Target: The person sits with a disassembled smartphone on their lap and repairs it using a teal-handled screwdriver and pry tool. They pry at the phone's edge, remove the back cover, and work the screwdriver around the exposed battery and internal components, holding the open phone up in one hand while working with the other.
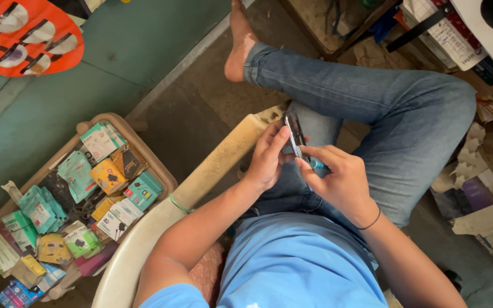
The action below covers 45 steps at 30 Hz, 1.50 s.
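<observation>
- Above the lap, in the head view, the left hand point(268, 159) is raised with its wrist bent, fingers curled around the near edge of a slim dark phone point(294, 134) that stands nearly on edge.
- The right hand point(338, 178) comes in from the opposite side; its thumb and forefinger pinch the lower end of the phone, and a small blue-tipped tool point(316, 163) shows just beside those fingers. Whether the tool is gripped or merely resting there cannot be told.
- A thin black band point(370, 221) circles the right wrist.
- The phone is held over the crossed legs in blue jeans point(372, 108), clear of the cream plastic chair arm point(223, 157).
- Beside the chair, a tan tray point(122, 121) is filled with small packaged accessories point(87, 188) in green, teal, yellow and white cartons, stacked loosely and overlapping.
- More such packets point(7, 256) spill past the tray's near end.
</observation>
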Each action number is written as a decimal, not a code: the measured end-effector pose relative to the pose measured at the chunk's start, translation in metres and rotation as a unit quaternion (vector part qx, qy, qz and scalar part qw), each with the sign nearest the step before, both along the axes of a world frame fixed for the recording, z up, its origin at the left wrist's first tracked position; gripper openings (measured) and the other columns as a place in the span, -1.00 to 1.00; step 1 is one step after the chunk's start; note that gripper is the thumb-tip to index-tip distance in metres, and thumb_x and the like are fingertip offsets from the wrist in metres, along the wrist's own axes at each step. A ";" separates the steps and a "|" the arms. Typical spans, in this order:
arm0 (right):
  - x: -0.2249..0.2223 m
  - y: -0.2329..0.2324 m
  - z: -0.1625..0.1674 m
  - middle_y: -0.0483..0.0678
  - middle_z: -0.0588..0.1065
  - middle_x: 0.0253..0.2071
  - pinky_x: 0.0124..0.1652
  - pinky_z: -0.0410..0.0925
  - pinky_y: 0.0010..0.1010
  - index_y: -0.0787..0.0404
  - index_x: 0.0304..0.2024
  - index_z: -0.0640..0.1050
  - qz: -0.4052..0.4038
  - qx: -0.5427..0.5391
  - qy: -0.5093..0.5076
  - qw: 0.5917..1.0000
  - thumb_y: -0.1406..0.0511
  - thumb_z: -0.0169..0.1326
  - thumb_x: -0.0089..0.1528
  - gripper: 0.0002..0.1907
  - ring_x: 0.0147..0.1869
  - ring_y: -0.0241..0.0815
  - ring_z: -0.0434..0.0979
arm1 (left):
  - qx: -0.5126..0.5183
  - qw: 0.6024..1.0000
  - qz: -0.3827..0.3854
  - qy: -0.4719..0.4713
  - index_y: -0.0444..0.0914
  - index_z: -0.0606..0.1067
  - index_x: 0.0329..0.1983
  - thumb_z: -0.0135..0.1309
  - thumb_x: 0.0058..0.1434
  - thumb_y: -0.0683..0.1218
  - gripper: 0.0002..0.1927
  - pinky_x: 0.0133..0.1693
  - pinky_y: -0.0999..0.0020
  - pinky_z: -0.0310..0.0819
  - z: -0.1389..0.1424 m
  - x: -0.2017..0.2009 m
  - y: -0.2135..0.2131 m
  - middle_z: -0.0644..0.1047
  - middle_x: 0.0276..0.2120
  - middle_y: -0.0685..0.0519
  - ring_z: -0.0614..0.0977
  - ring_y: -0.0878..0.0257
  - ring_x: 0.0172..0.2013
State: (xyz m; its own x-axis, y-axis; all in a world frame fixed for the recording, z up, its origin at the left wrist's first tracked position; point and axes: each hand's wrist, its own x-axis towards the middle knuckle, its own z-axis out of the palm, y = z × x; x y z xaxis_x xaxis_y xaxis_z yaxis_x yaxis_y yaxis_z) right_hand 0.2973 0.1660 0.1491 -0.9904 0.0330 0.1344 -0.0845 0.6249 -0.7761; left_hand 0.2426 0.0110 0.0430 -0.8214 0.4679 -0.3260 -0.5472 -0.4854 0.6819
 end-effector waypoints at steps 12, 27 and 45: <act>-0.006 0.004 -0.009 0.00 0.52 -0.43 -0.45 0.38 -0.23 0.20 -0.04 0.64 0.074 0.056 0.013 0.996 0.32 0.23 0.17 -0.71 -0.50 -0.01 0.50 | -0.055 0.997 0.047 0.000 -0.35 0.33 0.20 0.10 0.40 0.03 -0.54 -0.04 0.23 0.66 0.002 0.005 0.001 0.48 -0.03 -0.02 0.62 0.19 -0.01; -0.011 0.004 -0.018 0.01 0.54 -0.40 -0.39 0.43 -0.25 0.24 -0.11 0.62 0.072 0.050 -0.004 0.996 0.33 0.27 0.08 -0.69 -0.42 0.01 0.56 | -0.086 0.993 0.069 0.029 -0.35 0.32 0.19 0.19 0.32 0.02 -0.47 -0.18 0.33 0.65 0.004 0.006 0.005 0.45 -0.01 0.00 0.59 0.27 -0.11; -0.006 -0.008 -0.009 0.02 0.56 -0.36 -0.42 0.42 -0.20 0.22 -0.04 0.60 0.041 0.096 -0.007 0.995 0.30 0.27 0.15 -0.67 -0.45 0.03 0.55 | -0.094 0.994 0.064 0.008 -0.33 0.37 0.18 0.12 0.38 0.07 -0.53 -0.13 0.31 0.64 0.001 0.004 0.002 0.51 -0.08 -0.02 0.63 0.24 -0.08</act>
State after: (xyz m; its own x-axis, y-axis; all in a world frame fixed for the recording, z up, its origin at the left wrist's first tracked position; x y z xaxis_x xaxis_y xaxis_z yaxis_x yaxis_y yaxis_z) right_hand 0.2912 0.1576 0.1402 -0.9905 -0.0728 0.1168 -0.1314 0.7530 -0.6448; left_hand 0.2468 0.0133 0.0442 -0.8758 0.2922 -0.3842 -0.4779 -0.4138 0.7748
